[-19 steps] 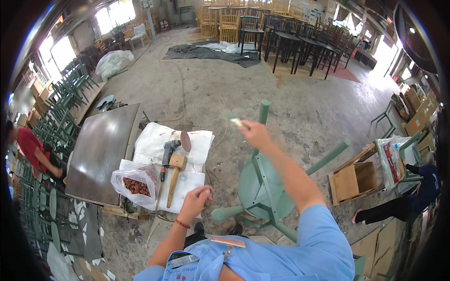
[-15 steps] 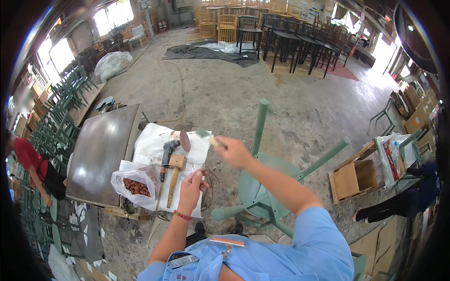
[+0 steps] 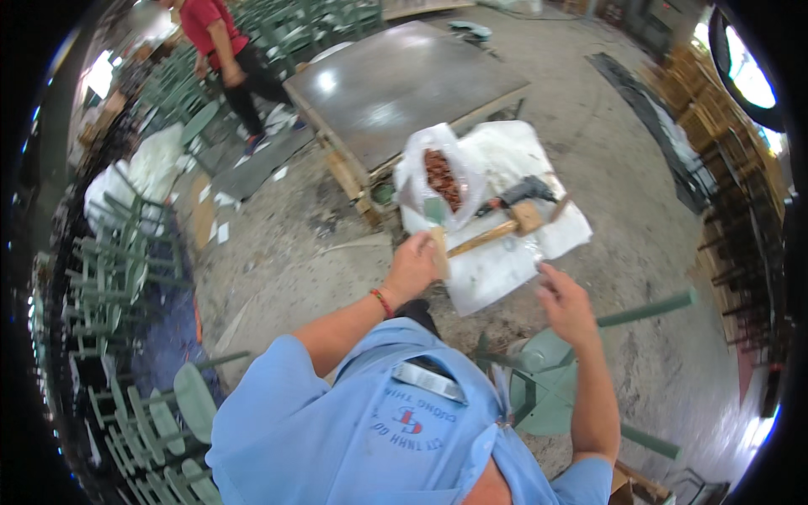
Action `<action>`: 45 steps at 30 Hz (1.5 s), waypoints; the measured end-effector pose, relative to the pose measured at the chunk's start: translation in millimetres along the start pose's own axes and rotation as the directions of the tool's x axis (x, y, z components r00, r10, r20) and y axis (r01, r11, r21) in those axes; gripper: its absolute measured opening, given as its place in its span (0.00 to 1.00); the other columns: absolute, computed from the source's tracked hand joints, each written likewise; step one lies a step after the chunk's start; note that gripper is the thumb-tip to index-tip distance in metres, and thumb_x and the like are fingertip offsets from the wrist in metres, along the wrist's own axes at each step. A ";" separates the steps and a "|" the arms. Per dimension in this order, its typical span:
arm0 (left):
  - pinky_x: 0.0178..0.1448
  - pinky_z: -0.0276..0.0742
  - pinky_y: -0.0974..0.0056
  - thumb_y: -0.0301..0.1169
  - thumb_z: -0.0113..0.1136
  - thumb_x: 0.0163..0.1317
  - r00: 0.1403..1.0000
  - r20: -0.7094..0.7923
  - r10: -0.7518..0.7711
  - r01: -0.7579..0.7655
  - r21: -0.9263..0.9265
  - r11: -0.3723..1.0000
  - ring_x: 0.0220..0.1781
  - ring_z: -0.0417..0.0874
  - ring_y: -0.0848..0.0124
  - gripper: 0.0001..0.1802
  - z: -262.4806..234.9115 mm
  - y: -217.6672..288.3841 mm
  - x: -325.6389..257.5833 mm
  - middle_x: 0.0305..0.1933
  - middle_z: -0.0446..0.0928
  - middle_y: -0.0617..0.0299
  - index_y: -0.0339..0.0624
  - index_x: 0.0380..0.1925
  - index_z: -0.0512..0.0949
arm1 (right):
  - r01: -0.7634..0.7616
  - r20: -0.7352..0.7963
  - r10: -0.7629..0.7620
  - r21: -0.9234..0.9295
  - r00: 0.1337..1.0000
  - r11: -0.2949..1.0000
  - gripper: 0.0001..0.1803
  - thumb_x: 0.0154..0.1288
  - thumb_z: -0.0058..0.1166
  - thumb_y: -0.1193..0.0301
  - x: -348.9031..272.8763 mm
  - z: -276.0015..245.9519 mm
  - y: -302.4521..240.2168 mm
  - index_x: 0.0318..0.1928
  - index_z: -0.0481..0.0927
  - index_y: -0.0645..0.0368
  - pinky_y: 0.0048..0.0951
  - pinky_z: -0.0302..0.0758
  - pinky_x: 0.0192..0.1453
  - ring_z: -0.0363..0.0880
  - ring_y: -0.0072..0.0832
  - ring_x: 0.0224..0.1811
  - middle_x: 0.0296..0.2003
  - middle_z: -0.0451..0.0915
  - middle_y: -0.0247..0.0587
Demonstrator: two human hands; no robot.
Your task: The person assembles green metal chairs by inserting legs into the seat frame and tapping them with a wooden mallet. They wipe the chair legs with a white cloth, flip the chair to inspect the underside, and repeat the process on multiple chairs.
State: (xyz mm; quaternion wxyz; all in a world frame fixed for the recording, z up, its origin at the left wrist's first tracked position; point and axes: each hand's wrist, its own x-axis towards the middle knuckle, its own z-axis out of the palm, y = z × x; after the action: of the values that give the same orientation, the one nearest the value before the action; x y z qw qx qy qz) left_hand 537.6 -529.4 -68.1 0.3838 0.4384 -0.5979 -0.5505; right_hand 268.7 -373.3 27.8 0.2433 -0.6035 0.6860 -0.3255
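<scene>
My left hand is closed around the flat wooden handle of a small green-tipped brush; blur hides its exact shape. That hand is just short of a wooden mallet. To the right, my right hand hovers by the sheet's edge with fingers slightly bent and apart. A clear, crinkled scrap shows near its fingertips; I cannot tell if they touch it. Below that hand lies an upturned green stool, partly hidden by my forearm. A power drill with a sanding disc rests beyond the mallet.
A white sheet bears the tools and a plastic bag of reddish-brown bits. Behind it stands a low dark-topped table. Green chairs are stacked at left. A person in red stands beyond them.
The view has swung left. The brush has passed from my right hand to my left. My right hand has drawn back toward the stool, and its fingers have loosened.
</scene>
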 end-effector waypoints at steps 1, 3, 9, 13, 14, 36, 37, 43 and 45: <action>0.26 0.73 0.68 0.33 0.48 0.73 0.995 -0.075 0.065 -0.053 0.151 0.987 0.20 0.75 0.77 0.12 -39.4 -27.1 5.7 0.26 0.76 0.62 0.37 0.40 0.77 | -0.099 0.039 0.096 0.075 0.995 0.992 0.23 0.64 0.56 0.72 0.8 -5.7 11.9 0.60 0.75 0.63 0.33 0.77 0.46 0.81 0.36 0.38 0.40 0.81 0.48; 0.34 0.79 0.60 0.33 0.49 0.71 0.992 -0.124 0.024 0.041 0.496 0.867 0.27 0.83 0.62 0.13 -101.3 -57.5 25.5 0.29 0.81 0.51 0.36 0.43 0.78 | -0.257 0.082 0.251 0.071 0.964 0.964 0.23 0.64 0.55 0.73 5.2 -23.6 26.0 0.59 0.76 0.63 0.31 0.76 0.46 0.81 0.32 0.38 0.39 0.82 0.46; 0.50 0.76 0.48 0.36 0.49 0.66 0.982 -0.063 -0.176 0.161 0.767 0.622 0.45 0.81 0.45 0.16 -184.3 -124.7 126.8 0.41 0.82 0.43 0.38 0.43 0.81 | -0.418 0.235 0.465 -0.223 0.853 0.881 0.21 0.65 0.54 0.73 77.8 -54.2 -26.5 0.58 0.76 0.65 0.30 0.74 0.47 0.78 0.28 0.38 0.36 0.82 0.42; 0.49 0.76 0.48 0.37 0.50 0.65 0.954 0.039 -0.296 0.151 0.793 0.591 0.44 0.82 0.45 0.15 -190.8 -143.4 203.0 0.40 0.82 0.43 0.40 0.40 0.83 | -0.421 0.240 0.514 -0.348 0.823 0.837 0.21 0.63 0.53 0.71 142.4 -26.4 -34.3 0.57 0.77 0.64 0.33 0.75 0.49 0.81 0.36 0.41 0.40 0.83 0.49; 0.49 0.77 0.48 0.37 0.50 0.65 0.941 0.074 -0.331 0.142 0.801 0.581 0.43 0.82 0.45 0.15 -192.3 -147.9 213.3 0.40 0.82 0.43 0.41 0.39 0.83 | -0.427 0.252 0.534 -0.375 0.807 0.822 0.22 0.63 0.53 0.70 156.4 -16.1 -30.2 0.56 0.78 0.64 0.35 0.76 0.50 0.82 0.39 0.43 0.42 0.83 0.51; 0.50 0.76 0.52 0.39 0.57 0.64 0.493 0.782 -0.381 -0.305 0.566 0.766 0.44 0.83 0.49 0.17 -148.7 26.6 289.4 0.41 0.83 0.45 0.35 0.40 0.82 | -0.899 -0.407 0.838 0.079 0.365 0.430 0.16 0.68 0.42 0.65 149.2 282.5 106.7 0.44 0.74 0.66 0.52 0.74 0.49 0.80 0.56 0.45 0.37 0.81 0.63; 0.50 0.76 0.53 0.38 0.57 0.64 0.435 0.860 -0.268 -0.312 0.423 0.851 0.44 0.82 0.49 0.17 -126.1 56.2 284.4 0.40 0.83 0.46 0.34 0.40 0.82 | -0.853 -0.434 0.830 0.219 0.350 0.474 0.15 0.68 0.42 0.66 148.2 288.4 101.2 0.44 0.74 0.66 0.53 0.74 0.47 0.80 0.57 0.43 0.36 0.80 0.63; 0.54 0.77 0.50 0.38 0.59 0.61 0.186 0.933 -0.310 -0.916 0.278 0.288 0.49 0.82 0.49 0.15 1.1 24.6 292.0 0.43 0.82 0.47 0.41 0.42 0.82 | -0.703 -0.183 0.963 0.658 0.198 0.270 0.20 0.51 0.54 0.66 168.1 256.1 73.4 0.40 0.78 0.72 0.45 0.79 0.33 0.82 0.48 0.25 0.26 0.80 0.60; 0.56 0.76 0.47 0.41 0.62 0.59 -0.032 0.988 -0.148 -0.978 0.000 0.210 0.53 0.80 0.47 0.22 5.7 -7.1 304.6 0.49 0.81 0.45 0.42 0.51 0.79 | -0.618 -0.133 0.972 0.753 0.195 0.227 0.16 0.51 0.53 0.68 162.2 224.5 34.1 0.36 0.79 0.68 0.42 0.75 0.24 0.78 0.38 0.19 0.21 0.76 0.49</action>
State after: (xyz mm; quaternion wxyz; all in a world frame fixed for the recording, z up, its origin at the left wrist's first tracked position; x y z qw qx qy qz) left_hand 435.1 -816.0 -83.0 -0.1424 -0.1646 -0.9714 -0.0954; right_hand 384.2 -565.6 -138.2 0.3129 0.1162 0.8099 -0.4823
